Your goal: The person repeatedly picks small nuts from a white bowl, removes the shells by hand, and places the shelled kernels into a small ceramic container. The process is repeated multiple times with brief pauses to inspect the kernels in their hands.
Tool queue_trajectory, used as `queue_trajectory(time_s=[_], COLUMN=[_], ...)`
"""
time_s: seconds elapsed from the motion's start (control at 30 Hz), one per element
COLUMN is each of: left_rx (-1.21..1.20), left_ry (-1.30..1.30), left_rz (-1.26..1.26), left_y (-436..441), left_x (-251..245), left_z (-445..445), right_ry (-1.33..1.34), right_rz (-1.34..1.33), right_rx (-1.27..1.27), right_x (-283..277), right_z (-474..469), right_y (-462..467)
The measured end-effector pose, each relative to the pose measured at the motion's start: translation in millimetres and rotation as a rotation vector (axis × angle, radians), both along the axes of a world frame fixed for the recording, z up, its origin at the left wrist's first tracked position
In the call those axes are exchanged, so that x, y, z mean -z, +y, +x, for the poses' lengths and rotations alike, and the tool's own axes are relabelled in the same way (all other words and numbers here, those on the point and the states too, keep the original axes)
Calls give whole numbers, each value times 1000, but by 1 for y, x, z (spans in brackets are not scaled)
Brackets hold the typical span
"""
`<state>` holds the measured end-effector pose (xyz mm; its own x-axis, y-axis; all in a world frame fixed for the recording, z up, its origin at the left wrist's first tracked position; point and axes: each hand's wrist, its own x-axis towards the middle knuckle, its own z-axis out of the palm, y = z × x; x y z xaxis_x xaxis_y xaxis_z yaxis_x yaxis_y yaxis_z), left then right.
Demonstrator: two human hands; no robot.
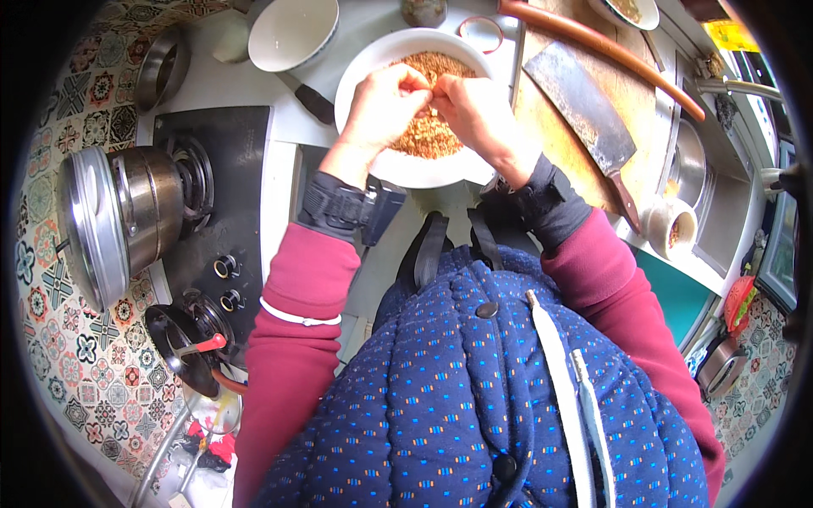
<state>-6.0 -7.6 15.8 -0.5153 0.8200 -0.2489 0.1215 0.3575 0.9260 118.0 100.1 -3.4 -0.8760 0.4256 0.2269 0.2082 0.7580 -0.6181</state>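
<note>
Both of my hands meet over a large white bowl (406, 171) of chopped reddish-brown crumbs (438, 143). My left hand (387, 105) and my right hand (479, 114) touch at the fingertips, thumbs and forefingers pinched together. A small bit may be between them, but it is too small to make out. The crumbs lie below my fingers in the bowl. Right of the bowl, a cleaver (581, 105) with a brown handle lies on a wooden cutting board (546, 133), beside a wooden rolling pin (603, 47). A dark-handled knife (314, 105) lies left of the bowl.
An empty white bowl (293, 35) stands at the upper left, near a metal bowl (162, 70). Left are a black gas stove (238, 159), a lidded steel pot (140, 209) and a frying pan (181, 349). A sink (718, 222) and a white cup (667, 228) are at the right.
</note>
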Motion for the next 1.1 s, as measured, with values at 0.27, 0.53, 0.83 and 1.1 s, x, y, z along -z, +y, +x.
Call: queue_trajectory(time_s=[0.27, 0.53, 0.83, 1.1], left_rx=[-132, -166, -24, 168], left_ry=[325, 325, 509, 709], left_rz=[-23, 49, 124, 528], left_y=[3, -13, -25, -14], left_x=[3, -11, -21, -23], left_z=[-5, -32, -8, 24], right_ry=[-95, 59, -5, 385], right_rz=[-273, -625, -1123, -1836], right_rx=[-78, 47, 43, 105], right_x=[0, 5, -33, -22], right_z=[-3, -5, 8, 13], right_y=[28, 37, 19, 5])
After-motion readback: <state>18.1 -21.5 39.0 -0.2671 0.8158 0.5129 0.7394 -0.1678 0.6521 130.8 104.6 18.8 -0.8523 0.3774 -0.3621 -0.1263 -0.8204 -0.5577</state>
